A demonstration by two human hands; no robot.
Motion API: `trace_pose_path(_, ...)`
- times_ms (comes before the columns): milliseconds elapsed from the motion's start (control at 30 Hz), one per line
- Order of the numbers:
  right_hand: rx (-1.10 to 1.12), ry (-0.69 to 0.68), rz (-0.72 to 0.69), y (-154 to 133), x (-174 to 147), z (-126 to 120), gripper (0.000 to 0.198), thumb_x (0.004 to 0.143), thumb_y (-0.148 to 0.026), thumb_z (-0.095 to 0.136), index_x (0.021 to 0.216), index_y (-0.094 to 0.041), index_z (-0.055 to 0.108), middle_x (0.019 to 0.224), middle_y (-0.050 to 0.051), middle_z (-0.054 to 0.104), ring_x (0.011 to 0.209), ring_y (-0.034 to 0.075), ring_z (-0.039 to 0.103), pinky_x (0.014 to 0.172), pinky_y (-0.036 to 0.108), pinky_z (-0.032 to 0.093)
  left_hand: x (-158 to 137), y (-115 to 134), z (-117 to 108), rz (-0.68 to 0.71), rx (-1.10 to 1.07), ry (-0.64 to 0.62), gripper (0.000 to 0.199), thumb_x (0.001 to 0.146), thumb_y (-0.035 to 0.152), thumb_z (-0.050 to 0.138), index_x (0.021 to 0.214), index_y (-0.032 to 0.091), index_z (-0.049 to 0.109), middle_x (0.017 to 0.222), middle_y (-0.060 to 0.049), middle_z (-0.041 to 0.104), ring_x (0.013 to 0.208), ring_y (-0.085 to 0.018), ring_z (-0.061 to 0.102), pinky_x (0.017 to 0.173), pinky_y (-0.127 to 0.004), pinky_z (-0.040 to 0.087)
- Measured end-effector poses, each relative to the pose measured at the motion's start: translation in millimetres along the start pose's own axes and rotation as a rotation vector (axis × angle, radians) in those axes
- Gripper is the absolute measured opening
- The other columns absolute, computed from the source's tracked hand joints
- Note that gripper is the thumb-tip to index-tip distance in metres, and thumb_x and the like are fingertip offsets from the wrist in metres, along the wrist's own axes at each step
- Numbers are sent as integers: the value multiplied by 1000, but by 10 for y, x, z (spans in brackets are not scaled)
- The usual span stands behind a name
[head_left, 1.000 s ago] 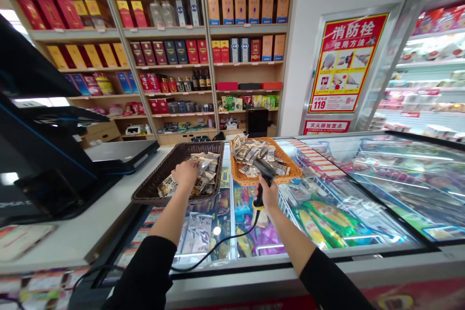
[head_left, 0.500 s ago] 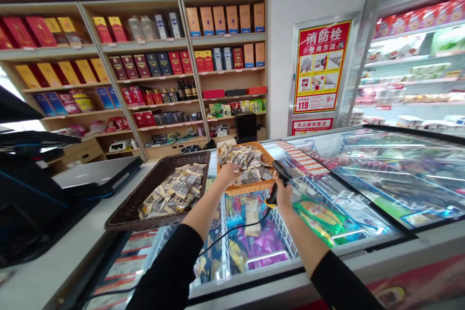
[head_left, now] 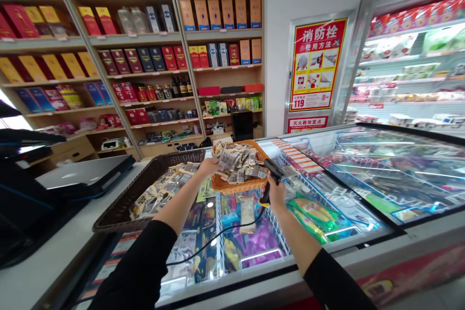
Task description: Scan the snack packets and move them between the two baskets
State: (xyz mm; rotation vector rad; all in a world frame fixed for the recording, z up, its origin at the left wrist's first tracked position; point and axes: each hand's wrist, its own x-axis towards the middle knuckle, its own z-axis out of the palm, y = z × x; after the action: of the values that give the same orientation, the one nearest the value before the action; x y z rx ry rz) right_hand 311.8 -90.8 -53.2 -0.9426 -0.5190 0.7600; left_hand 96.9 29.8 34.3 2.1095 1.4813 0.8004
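My right hand is wrapped round the handle of a black barcode scanner with a yellow base end. The scanner's head is by the right edge of an orange wicker basket. Small clear-and-tan snack packets are heaped in this basket. At the basket's left rim is my left hand, its fingers closed on a packet; the fingertips are partly hidden. A dark brown wicker basket with more such packets stands to the left of that hand.
Both baskets rest over a glass-topped chest freezer holding bagged goods in wire baskets. The scanner's black cable crosses the glass. A flat scale stands on the left counter. Behind are shelves of boxes and a refrigerated display.
My left hand has moved left from inside the orange basket to its left rim. My right hand keeps hold of the scanner. The whole view has shifted slightly.
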Motion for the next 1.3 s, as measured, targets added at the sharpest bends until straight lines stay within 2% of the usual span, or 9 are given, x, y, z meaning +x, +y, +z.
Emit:
trace_pose_path(133, -71, -89, -68, 82, -144, 95, 30, 71, -47, 67, 72, -21, 53, 44, -6, 50, 33, 14, 45, 35, 27, 35, -135, -380, -184, -18, -278, 88, 23, 63, 27, 66, 82, 14, 67, 66, -2, 67, 64, -19, 62, 61, -27, 46)
trace_pose_path(300, -99, -358, -90, 223, -480, 416, 32, 73, -49, 65, 81, -19, 56, 47, -6, 51, 35, 12, 45, 36, 24, 37, -232, -599, -74, 127, -313, 199, 21, 66, 28, 66, 83, 16, 69, 76, -5, 72, 83, -24, 67, 75, -31, 51)
trace_pose_path(500, -133, -510, -77, 316, -838, 790, 31, 76, -49, 61, 76, -19, 54, 43, -7, 47, 32, 10, 42, 35, 23, 35, -244, -618, 13, 190, -392, 106, 22, 72, 27, 61, 87, 15, 70, 87, -5, 74, 92, -23, 67, 83, -32, 51)
trace_pose_path(667, -145, -518, -93, 286, -929, 854, 30, 76, -48, 63, 73, -19, 54, 42, -7, 48, 33, 9, 42, 35, 22, 35, -299, -605, 4, 223, -443, 19, 30, 76, 26, 57, 100, 13, 69, 97, -8, 74, 98, -24, 67, 90, -35, 49)
trace_pose_path(967, -100, -500, -61, 266, -941, 850, 36, 74, -52, 65, 66, -20, 51, 42, -7, 46, 32, 9, 42, 35, 22, 36, -373, -484, -33, 165, -230, 23, 31, 82, 17, 50, 108, 15, 67, 101, -6, 73, 98, -21, 66, 88, -30, 50)
trace_pose_path(1067, -56, -473, -38, 308, -876, 794, 36, 73, -52, 66, 77, -18, 56, 45, -7, 48, 33, 10, 43, 35, 22, 36, -444, -396, -111, 192, -44, 196, 34, 84, 15, 48, 113, 16, 67, 105, -8, 71, 98, -21, 65, 89, -31, 49)
trace_pose_path(1200, -3, -333, -2, 312, -697, 635, 41, 69, -53, 69, 87, -17, 57, 49, -8, 50, 34, 10, 44, 35, 22, 38, -621, -357, -398, 260, 260, 495, 44, 86, 12, 42, 122, 25, 64, 118, -6, 66, 111, -21, 58, 100, -33, 42)
trace_pose_path(1233, 8, -298, -6, 299, -646, 589, 42, 68, -53, 69, 87, -17, 56, 49, -8, 51, 34, 10, 44, 35, 23, 37, -667, -399, -492, 246, 335, 479, 45, 84, 10, 42, 120, 26, 65, 117, -5, 66, 111, -21, 58, 100, -34, 41)
trace_pose_path(1300, 28, -240, -22, 268, -550, 502, 43, 67, -53, 70, 88, -17, 56, 49, -8, 51, 34, 10, 45, 34, 23, 37, -747, -547, -685, 249, 465, 275, 45, 79, 8, 45, 109, 29, 71, 113, -3, 69, 108, -20, 60, 101, -33, 41)
